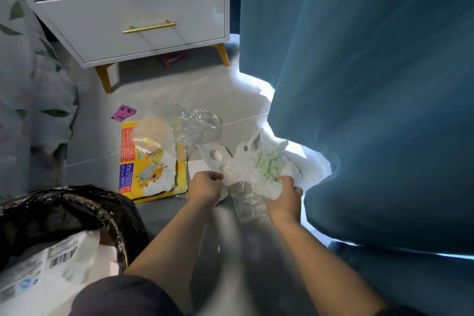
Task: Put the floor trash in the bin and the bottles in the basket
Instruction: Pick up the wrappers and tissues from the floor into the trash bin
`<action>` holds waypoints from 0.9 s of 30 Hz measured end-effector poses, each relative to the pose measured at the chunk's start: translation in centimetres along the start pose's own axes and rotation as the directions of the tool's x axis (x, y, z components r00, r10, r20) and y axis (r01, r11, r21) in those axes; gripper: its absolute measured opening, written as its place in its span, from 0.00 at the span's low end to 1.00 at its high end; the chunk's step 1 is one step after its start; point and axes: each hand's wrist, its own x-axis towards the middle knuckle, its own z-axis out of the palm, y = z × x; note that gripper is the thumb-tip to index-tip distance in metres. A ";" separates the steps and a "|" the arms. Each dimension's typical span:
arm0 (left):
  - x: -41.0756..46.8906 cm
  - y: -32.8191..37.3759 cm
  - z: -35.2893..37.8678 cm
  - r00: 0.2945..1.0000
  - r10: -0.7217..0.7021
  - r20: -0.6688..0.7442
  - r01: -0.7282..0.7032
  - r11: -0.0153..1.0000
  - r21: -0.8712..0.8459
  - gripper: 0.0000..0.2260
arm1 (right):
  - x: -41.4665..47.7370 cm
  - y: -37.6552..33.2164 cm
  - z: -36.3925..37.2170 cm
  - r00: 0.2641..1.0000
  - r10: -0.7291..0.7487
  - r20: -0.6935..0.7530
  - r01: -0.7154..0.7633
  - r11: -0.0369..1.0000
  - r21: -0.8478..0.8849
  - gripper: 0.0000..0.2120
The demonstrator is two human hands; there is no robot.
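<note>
While my left hand [205, 186] and right hand [284, 194] curled round the crumpled white plastic bag [269, 167] on the grey floor [159, 95], the black-lined bin [77, 195] held some trash; the flat yellow packet [154, 174] waited.

The fingertips of the left hand [205, 187] and right hand [284, 195] are buried in the folds of the white plastic bag [266, 169] they grip, so the exact hold cannot be read. Clear film [250, 204] below the 2 hands is smeared by blur. A clear bag [159, 131] covers the top of the yellow packet [151, 177], whose small print is unreadable. The pink wrapper [172, 58] under the dresser [128, 7] sits in shadow, indistinct. The bin [77, 202] is cut by the left edge, and the label text on the white mailer [51, 264] inside it is too small to read.
</note>
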 end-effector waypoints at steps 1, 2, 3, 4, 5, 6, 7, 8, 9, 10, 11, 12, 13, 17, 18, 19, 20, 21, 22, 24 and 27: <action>-0.3 0.0 -0.2 1.000 0.014 0.001 -0.014 1.000 0.005 0.12 | -0.2 -0.1 -0.6 1.000 -0.012 -0.003 0.012 1.000 0.000 0.24; -0.6 0.1 -0.5 1.000 0.030 0.003 -0.030 0.999 0.011 0.13 | -0.5 -0.3 -1.2 1.000 -0.027 -0.014 0.027 1.000 -0.007 0.24; -1.0 0.2 -0.8 0.999 0.044 0.005 -0.044 0.999 0.015 0.13 | -0.7 -0.5 -1.8 0.999 -0.039 -0.024 0.039 0.999 -0.020 0.24; -1.4 0.3 -1.0 0.999 0.054 0.004 -0.054 0.999 0.011 0.13 | -0.9 -0.7 -2.4 0.998 -0.047 -0.036 0.046 0.999 -0.028 0.24; -1.8 0.5 -1.3 0.998 0.059 0.004 -0.059 0.998 0.002 0.14 | -1.1 -0.9 -2.9 0.998 -0.052 -0.044 0.051 0.998 -0.030 0.24; -2.2 0.7 -1.6 0.998 0.066 0.003 -0.066 0.998 -0.007 0.14 | -1.3 -1.2 -3.3 0.997 -0.060 -0.052 0.059 0.998 -0.026 0.24; -2.5 0.9 -1.8 0.997 0.072 0.003 -0.072 0.997 -0.017 0.14 | -1.4 -1.5 -3.5 0.996 -0.070 -0.058 0.069 0.997 -0.016 0.24; -2.9 1.1 -2.0 0.997 0.081 0.000 -0.081 0.996 -0.026 0.14 | -1.6 -1.8 -3.7 0.995 -0.080 -0.062 0.080 0.997 -0.003 0.23; -3.2 1.3 -2.2 0.996 0.091 -0.004 -0.091 0.995 -0.032 0.14 | -1.8 -2.1 -3.9 0.994 -0.086 -0.060 0.087 0.996 0.011 0.23; -3.6 1.5 -2.4 0.994 0.104 -0.012 -0.105 0.994 -0.036 0.14 | -2.0 -2.5 -4.1 0.994 -0.091 -0.058 0.093 0.995 0.032 0.22; -4.0 1.8 -2.7 0.992 0.121 -0.022 -0.122 0.992 -0.039 0.14 | -2.2 -2.8 -4.1 0.994 -0.096 -0.058 0.099 0.993 0.060 0.20; -4.4 2.0 -3.0 0.989 0.145 -0.037 -0.147 0.988 -0.041 0.14 | -2.5 -3.1 -4.4 0.993 -0.104 -0.060 0.109 0.990 0.091 0.19; -4.9 2.3 -3.3 0.984 0.169 -0.052 -0.172 0.984 -0.042 0.13 | -2.6 -3.4 -4.5 0.992 -0.113 -0.064 0.120 0.985 0.120 0.18; -7.1 2.8 -5.1 0.955 0.257 -0.147 -0.269 0.961 -0.063 0.11 | -3.6 -4.3 -5.1 0.990 -0.123 -0.073 0.137 0.962 0.235 0.16; -7.6 2.8 -5.7 0.949 0.264 -0.172 -0.282 0.956 -0.084 0.10 | -4.1 -4.5 -5.3 0.990 -0.126 -0.070 0.140 0.955 0.261 0.16; -8.1 2.7 -6.3 0.944 0.265 -0.194 -0.289 0.952 -0.106 0.10 | -4.5 -4.7 -5.4 0.989 -0.132 -0.068 0.146 0.948 0.282 0.16; -8.6 2.6 -6.9 0.940 0.268 -0.212 -0.297 0.947 -0.119 0.09 | -5.1 -4.9 -5.7 0.987 -0.147 -0.066 0.160 0.941 0.297 0.16; -9.0 2.5 -7.5 0.935 0.274 -0.223 -0.307 0.943 -0.128 0.09 | -5.7 -5.2 -5.9 0.985 -0.165 -0.060 0.175 0.934 0.310 0.16; -9.5 2.3 -8.2 0.932 0.282 -0.229 -0.318 0.938 -0.136 0.09 | -6.5 -5.5 -6.2 0.981 -0.187 -0.054 0.194 0.927 0.321 0.16; -10.9 1.8 -9.6 0.924 0.298 -0.240 -0.338 0.930 -0.144 0.09 | -8.1 -6.2 -6.5 0.974 -0.223 -0.048 0.226 0.917 0.328 0.17; -13.5 0.5 -12.2 0.914 0.305 -0.268 -0.356 0.919 -0.170 0.08 | -10.9 -7.7 -6.3 0.969 -0.248 -0.017 0.240 0.916 0.322 0.15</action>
